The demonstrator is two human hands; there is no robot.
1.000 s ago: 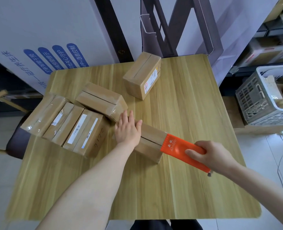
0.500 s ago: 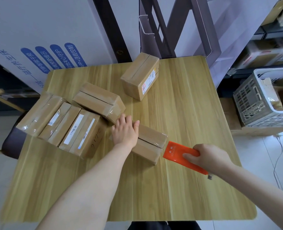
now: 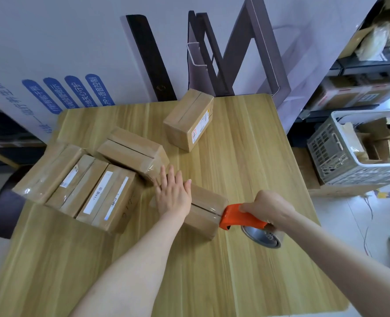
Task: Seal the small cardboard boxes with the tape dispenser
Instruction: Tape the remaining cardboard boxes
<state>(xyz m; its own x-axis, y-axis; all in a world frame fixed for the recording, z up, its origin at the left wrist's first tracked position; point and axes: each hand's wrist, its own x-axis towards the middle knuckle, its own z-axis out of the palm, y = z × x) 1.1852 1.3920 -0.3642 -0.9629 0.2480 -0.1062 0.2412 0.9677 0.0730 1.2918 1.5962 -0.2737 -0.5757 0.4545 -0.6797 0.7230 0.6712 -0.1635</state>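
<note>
Table (image 3: 246, 156): wood, fills mid-frame.
Taped boxes (image 3: 79, 186): cluster at left centre, glossy film on top, look done.
Far box (image 3: 189, 120): upper centre, well apart from the rest. Its top slit shows dark, so probably unsealed.
Work box (image 3: 206, 209): centre of frame, just right of the cluster, long axis running toward lower right.
Tape dispenser (image 3: 239, 217): orange, nose touching the work box's right end edge, right on the seam (image 3: 203, 208).
Left hand (image 3: 173, 197): fingers straight, palm flat on the box's left half, pressing down.
Right hand (image 3: 267, 208): fingers clenched round the dispenser handle.
Tape roll (image 3: 263, 236): hangs under the handle, near the table's right side.

Can't tell if the strip is cut.

To do this step well:
- load the left palm so the box doesn't slide toward the pull
- centre the nose on the seam, no yaw
- carry the tape over the edge and down the end face
- then tilt the blade in and snap
- rub the tail flat

Risk: a skewed strip leaves the flap gap open.
</note>
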